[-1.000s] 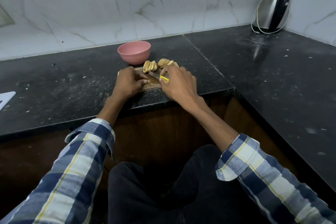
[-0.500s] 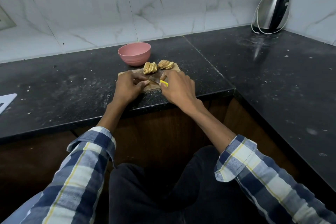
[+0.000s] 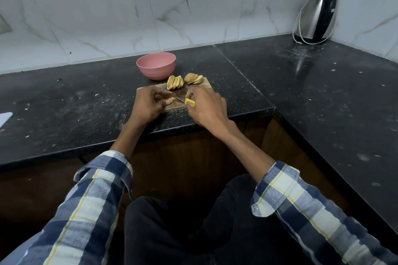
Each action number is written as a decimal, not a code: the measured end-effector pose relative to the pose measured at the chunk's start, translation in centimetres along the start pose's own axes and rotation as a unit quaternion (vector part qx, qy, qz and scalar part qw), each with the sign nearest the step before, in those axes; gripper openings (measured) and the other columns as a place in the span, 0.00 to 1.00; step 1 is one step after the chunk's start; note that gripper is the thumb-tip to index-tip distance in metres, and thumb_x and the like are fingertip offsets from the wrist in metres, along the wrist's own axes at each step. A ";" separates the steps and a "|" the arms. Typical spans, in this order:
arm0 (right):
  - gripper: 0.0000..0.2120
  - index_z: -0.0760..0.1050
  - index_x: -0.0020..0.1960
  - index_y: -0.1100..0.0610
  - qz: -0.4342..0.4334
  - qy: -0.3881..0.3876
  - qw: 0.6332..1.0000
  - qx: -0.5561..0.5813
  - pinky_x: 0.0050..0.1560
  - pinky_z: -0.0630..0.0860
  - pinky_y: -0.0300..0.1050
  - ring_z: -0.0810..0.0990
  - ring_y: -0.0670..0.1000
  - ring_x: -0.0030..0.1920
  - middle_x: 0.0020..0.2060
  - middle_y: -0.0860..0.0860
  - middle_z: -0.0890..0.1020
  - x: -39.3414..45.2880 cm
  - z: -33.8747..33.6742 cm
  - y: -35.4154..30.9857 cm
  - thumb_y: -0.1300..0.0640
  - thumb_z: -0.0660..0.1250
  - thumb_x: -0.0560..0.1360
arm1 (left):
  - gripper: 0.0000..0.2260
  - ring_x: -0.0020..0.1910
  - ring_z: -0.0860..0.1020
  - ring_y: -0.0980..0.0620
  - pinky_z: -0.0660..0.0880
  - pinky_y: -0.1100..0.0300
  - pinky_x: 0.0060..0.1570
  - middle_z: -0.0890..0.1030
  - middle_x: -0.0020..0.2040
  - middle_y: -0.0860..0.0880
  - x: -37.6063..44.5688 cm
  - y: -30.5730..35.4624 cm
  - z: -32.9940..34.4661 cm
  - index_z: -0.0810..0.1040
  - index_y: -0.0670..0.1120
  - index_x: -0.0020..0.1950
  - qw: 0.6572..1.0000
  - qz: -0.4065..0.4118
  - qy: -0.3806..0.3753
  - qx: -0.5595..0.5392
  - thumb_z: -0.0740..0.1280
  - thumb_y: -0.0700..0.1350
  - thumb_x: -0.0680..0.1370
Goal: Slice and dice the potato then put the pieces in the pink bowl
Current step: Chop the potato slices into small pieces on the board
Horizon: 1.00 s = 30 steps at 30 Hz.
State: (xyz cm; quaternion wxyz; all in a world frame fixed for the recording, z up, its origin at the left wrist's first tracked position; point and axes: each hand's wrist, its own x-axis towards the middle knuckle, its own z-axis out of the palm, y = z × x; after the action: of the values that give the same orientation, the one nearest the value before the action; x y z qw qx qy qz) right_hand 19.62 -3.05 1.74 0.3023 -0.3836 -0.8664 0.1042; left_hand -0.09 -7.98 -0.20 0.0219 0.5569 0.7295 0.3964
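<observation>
The potato slice (image 3: 171,98) lay on the wooden cutting board (image 3: 207,83) pinched in the left hand (image 3: 147,104) grip, just left of the right hand (image 3: 206,106) clamped on the yellow-handled knife (image 3: 183,98), blade angled far-left toward it.

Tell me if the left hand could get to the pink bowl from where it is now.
Probably yes. The left hand pinches a potato piece on the cutting board, and the pink bowl sits just beyond the board's far edge. Only the nearer slice stack stands close, off to the right.
</observation>
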 end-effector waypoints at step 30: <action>0.07 0.81 0.56 0.49 -0.013 0.017 1.000 -0.007 0.42 0.68 0.47 0.83 0.56 0.52 0.53 0.50 0.83 -0.1 0.0 -0.2 0.53 0.71 0.78 | 0.06 0.44 0.84 0.58 0.82 0.58 0.48 0.87 0.46 0.55 -0.7 -0.9 0.4 0.89 0.48 0.52 0.996 -0.025 0.055 -0.062 0.77 0.42 0.76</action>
State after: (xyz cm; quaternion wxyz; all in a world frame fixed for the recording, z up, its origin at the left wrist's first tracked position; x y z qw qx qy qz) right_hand 19.60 -3.22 1.81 0.3152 -0.3759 -0.8670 0.0875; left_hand -0.35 -8.41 -1.33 0.0260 0.5139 0.7173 0.4698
